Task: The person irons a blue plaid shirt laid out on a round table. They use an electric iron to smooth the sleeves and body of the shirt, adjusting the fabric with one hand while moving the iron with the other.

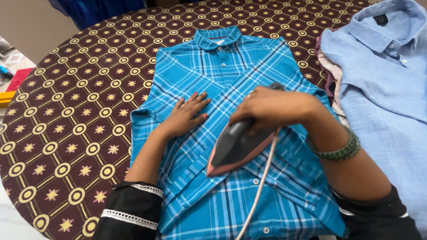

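Iron (235, 149): rested on the blue plaid shirt (222, 71), spread over the patterned table (66, 111).
Right hand (271, 106): closed around the iron's handle.
Left hand (187, 116): flat, fingers spread, pressing the shirt beside the iron.

My left hand (187, 116) lies flat, palm down, fingers spread and pointing up and to the right, forearm reaching in from the lower left. My right hand (271, 106) is curled tight in a grip, wrist bent, forearm coming in from the lower right.
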